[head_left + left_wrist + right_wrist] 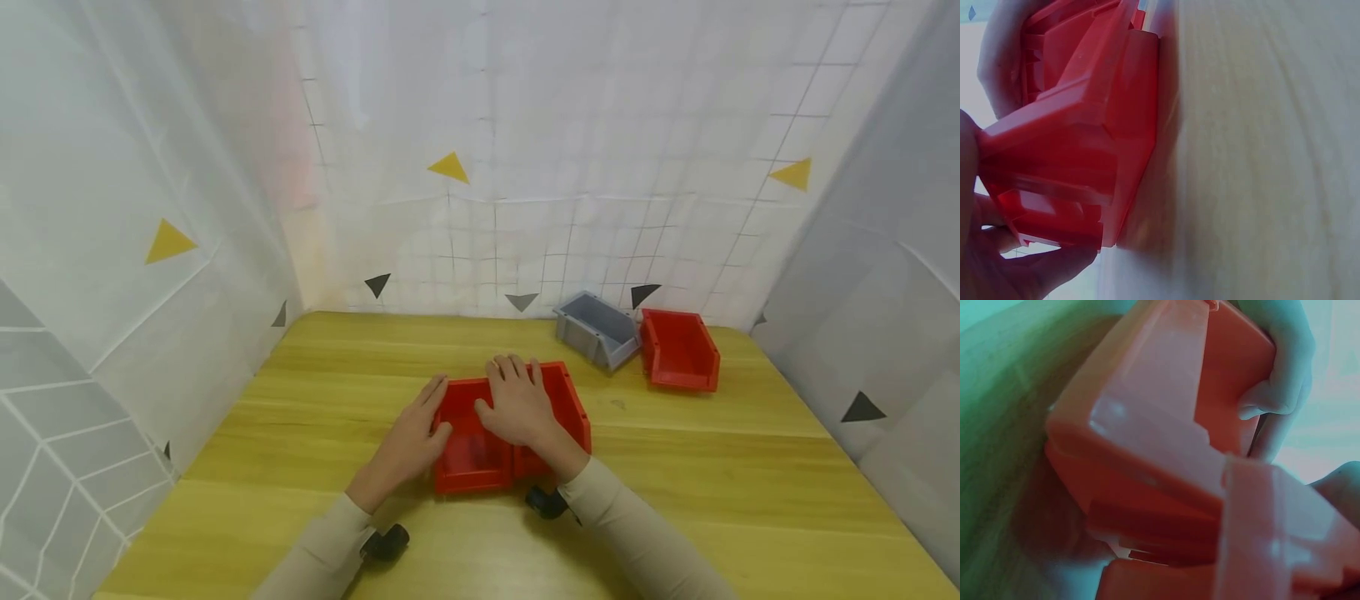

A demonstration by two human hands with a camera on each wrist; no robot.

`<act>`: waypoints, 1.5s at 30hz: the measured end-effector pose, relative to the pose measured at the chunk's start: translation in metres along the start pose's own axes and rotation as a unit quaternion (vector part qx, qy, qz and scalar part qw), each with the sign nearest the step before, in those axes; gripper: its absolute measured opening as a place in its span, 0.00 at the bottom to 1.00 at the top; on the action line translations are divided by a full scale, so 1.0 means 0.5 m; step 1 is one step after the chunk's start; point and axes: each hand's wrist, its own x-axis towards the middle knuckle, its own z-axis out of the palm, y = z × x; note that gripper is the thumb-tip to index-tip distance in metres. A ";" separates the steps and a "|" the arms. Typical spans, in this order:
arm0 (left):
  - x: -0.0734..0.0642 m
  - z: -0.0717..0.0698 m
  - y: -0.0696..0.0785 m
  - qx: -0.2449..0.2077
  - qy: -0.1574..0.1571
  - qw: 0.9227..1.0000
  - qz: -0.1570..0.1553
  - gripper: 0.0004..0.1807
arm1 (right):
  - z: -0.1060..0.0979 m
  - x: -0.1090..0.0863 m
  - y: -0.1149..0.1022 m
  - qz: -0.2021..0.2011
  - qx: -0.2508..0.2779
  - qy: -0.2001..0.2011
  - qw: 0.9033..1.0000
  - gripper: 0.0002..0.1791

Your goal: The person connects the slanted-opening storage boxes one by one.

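1. Head view: the left hand (pixel 408 442) stands at the outer side of the left red bin (pixel 472 454), its fingers lying along the outside wall and its thumb reaching over the rim to the inner side. This grip is parted only by the wall it pinches.

2. The left wrist view bears this out: fingers press low on the bin's outer face, while the thumb side lies at the upper rim.

3. The right hand (pixel 517 408) lies across the joined inner walls of the left red bin and the right red bin (pixel 567 408). Its thumb is spread away from the fingers, toward the left bin, and the bent fingers reach the far rim. The grip clasps the bins from above; how firmly the fingertips press, I cannot tell.

4. Both bins sit side by side, touching, on the middle of the worktop (pixel 300 433), low fronts toward the person; the right one is set slightly farther back.

5. Farther back to the right, a grey bin (pixel 588 337) stands at an angle just beside another red bin (pixel 681 354); whether their corners touch, I cannot tell.
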 end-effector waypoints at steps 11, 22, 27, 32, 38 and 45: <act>-0.004 -0.004 0.004 -0.007 0.009 1.000 0.008 0.37 | 0.010 0.002 0.003 -0.007 -0.008 0.006 1.000 0.36; -0.003 -0.004 0.003 -0.016 0.005 1.000 0.011 0.37 | 0.013 0.000 0.006 -0.005 -0.001 0.005 1.000 0.35; -0.002 -0.003 0.000 -0.014 0.004 1.000 0.011 0.37 | 0.013 0.001 0.007 -0.004 0.005 0.006 1.000 0.36; -0.002 -0.004 0.001 -0.011 0.001 1.000 0.009 0.37 | 0.007 0.000 0.006 -0.002 0.009 0.002 1.000 0.38; -0.001 -0.002 0.004 -0.015 0.000 1.000 0.010 0.37 | 0.007 -0.001 0.008 0.003 0.004 0.002 1.000 0.39; -0.003 0.004 -0.001 -0.014 0.003 1.000 0.005 0.37 | 0.004 -0.002 0.006 -0.005 0.009 0.003 1.000 0.39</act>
